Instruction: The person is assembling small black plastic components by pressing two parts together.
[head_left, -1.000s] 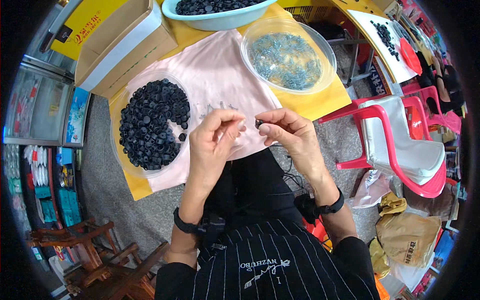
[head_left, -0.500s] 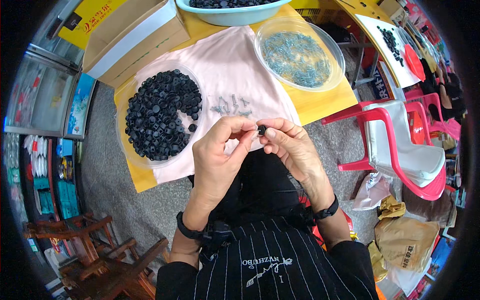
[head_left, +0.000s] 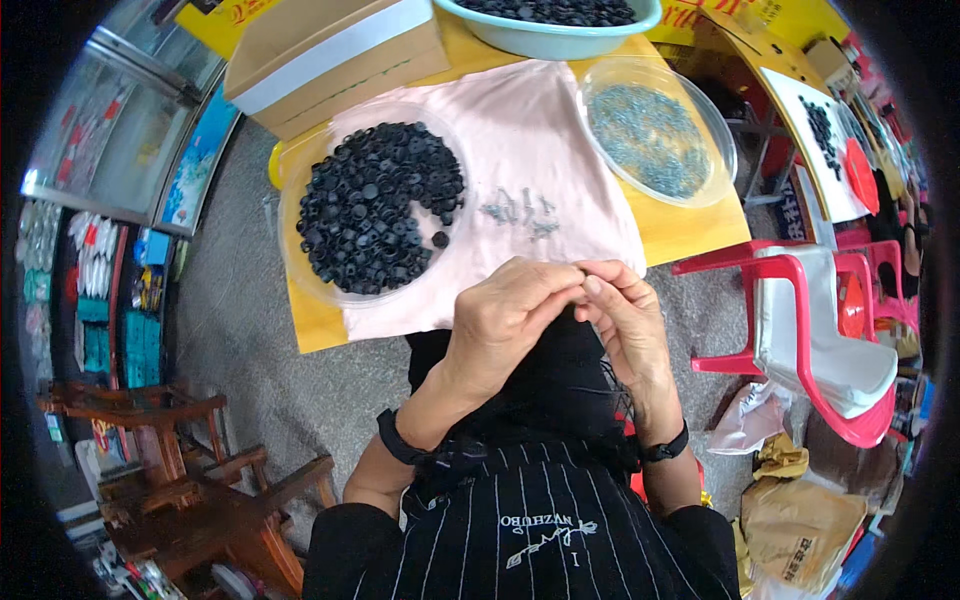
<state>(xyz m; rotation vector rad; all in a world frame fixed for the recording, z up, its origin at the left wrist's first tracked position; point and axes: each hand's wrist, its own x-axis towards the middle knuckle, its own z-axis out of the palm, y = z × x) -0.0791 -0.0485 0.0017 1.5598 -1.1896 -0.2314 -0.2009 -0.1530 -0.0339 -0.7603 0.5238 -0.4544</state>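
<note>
Over my lap, just off the table's near edge, my left hand [head_left: 505, 312] and my right hand [head_left: 632, 318] meet fingertip to fingertip, both pinched closed. Between them the right fingers grip a small black plastic cap, now mostly hidden. What the left fingers pinch cannot be made out. Ahead of them, a small group of silvery screws [head_left: 520, 211] lies on the pale pink cloth [head_left: 525, 120]. To the left, a clear round tray holds a heap of black plastic caps [head_left: 370, 205], with one cap [head_left: 440, 240] apart from the heap. A clear tub on the right contains many screws [head_left: 650, 135].
A light blue basin [head_left: 560, 42] of black parts and an open cardboard box [head_left: 345, 75] stand at the table's far side. Right of me is a pink plastic chair [head_left: 800, 330]; a dark wooden chair [head_left: 200, 490] is at lower left. Paper bags [head_left: 800, 530] lie lower right.
The view has shifted, so the table appears farther up and right. My hands remain together but are nearer my lap, and the black cap is more covered by my fingers.
</note>
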